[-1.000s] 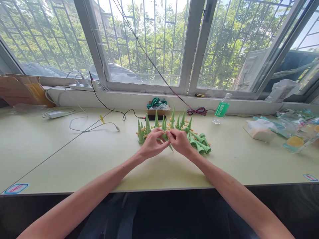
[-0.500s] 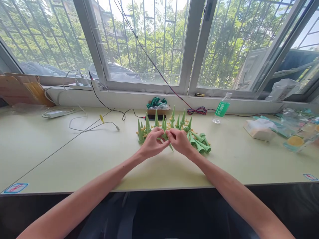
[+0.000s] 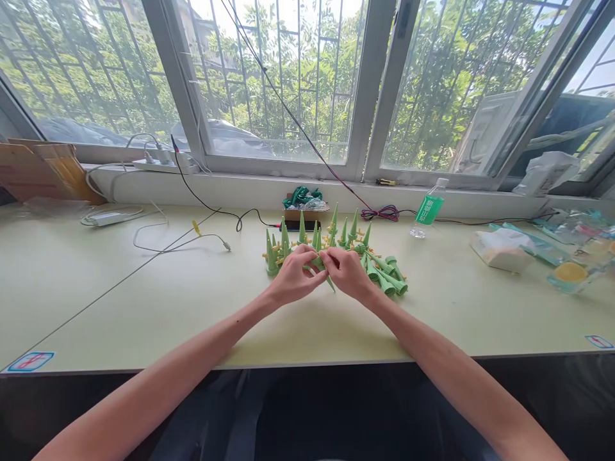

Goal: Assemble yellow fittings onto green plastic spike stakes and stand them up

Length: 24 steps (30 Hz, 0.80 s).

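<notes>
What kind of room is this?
Probably a workroom: there's a long table, lots of green cones on it, and a power strip by the windows.

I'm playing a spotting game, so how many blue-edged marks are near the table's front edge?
2. The left mark is at the far left of the table; the right mark is at the far right. Others might be hidden.

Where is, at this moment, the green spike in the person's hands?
In the head view, just below centre, the green spike is between the left hand and right hand, nearer than the upright spikes, left of the lying spikes.
</notes>
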Each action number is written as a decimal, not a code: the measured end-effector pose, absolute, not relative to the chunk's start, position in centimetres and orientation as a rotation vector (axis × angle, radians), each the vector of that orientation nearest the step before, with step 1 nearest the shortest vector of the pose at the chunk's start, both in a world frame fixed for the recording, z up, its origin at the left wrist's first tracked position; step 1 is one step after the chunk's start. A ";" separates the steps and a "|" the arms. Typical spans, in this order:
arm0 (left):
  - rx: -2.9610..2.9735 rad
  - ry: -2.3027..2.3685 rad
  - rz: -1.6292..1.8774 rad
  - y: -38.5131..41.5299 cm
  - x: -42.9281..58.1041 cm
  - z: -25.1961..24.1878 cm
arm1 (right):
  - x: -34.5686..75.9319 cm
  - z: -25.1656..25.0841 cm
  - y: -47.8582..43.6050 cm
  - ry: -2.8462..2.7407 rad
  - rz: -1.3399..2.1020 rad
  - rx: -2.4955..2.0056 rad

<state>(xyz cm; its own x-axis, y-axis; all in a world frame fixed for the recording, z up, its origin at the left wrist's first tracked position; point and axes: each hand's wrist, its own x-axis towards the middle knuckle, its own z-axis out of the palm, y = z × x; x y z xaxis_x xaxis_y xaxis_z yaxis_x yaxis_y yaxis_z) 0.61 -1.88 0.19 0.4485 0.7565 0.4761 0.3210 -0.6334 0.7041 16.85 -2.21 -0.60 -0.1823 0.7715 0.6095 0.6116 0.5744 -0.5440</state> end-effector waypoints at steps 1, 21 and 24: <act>2.180 0.902 1.092 -1.9 0.6 0.2 | 16.9 -0.6 -2.2 -1.888 0.218 -1.117; 2.186 0.904 1.079 -1.9 0.5 0.2 | 16.9 -0.6 -2.3 -1.904 0.240 -1.108; 2.195 0.907 1.079 -1.8 0.5 0.2 | 16.9 -0.6 -2.3 -1.904 0.246 -1.111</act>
